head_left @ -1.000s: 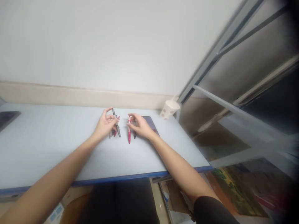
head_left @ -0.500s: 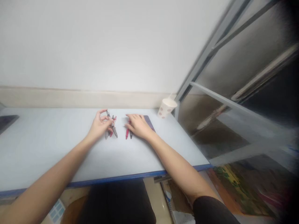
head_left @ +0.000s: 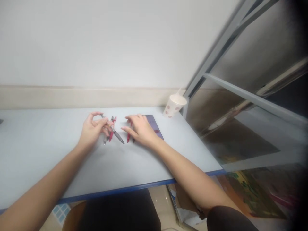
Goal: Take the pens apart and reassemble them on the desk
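Observation:
My left hand point(head_left: 93, 130) pinches a grey pen point(head_left: 115, 133) between thumb and fingers, the pen slanting down to the right over the pale table point(head_left: 48, 141). Beside it lie a red pen point(head_left: 111, 133) and another grey pen point(head_left: 106, 139). My right hand point(head_left: 139, 128) rests palm down with fingers stretched over a red pen point(head_left: 128, 138) and a dark pen beside it. Part of both pens is hidden under the fingers.
A dark purple flat case point(head_left: 155, 125) lies under and behind my right hand. A white paper cup with red spots point(head_left: 173, 107) stands at the table's back right corner. A grey metal frame point(head_left: 216, 54) rises on the right. The table's blue front edge point(head_left: 120, 190) is near me.
My left hand has tilted its grey pen so the tip points more to the right. My right hand has flattened onto the two pens. The camera has shifted slightly.

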The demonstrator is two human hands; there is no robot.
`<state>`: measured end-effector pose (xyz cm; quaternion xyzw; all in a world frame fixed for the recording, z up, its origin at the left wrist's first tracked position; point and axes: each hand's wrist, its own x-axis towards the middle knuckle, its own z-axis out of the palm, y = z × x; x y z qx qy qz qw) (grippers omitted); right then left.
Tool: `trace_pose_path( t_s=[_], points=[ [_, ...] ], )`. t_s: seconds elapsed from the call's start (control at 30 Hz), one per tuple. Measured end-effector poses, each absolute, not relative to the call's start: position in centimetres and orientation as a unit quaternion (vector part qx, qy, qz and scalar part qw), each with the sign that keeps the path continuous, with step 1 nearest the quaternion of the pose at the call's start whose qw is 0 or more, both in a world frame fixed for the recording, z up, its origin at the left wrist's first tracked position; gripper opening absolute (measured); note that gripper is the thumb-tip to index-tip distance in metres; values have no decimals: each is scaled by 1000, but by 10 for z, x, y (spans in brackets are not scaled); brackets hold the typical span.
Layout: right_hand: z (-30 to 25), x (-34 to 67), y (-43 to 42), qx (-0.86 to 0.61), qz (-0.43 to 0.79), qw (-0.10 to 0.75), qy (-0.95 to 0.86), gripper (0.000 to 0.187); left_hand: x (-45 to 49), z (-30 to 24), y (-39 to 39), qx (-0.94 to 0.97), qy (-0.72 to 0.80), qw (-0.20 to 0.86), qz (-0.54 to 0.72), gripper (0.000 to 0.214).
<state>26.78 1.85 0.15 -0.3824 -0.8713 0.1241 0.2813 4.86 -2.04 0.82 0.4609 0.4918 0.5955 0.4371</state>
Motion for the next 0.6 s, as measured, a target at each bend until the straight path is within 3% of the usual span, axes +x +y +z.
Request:
trace_pose_path(
  t_s=[0.17,0.37,0.5,0.6],
  points=[
    [6,255,-5,-344,323,263,-841,38,50,11,-24,457,490,446,594,54],
    [3,264,9,-358,509,374,-688,52,35,25,-23,597,553,321,485,32],
    [5,267,11,-369,571,326,-657,60,20,19,-19,761,500,164,379,25],
    [8,266,8,-386,579,274,-664,63,14,7,-22,833,427,122,330,27]
  ],
)
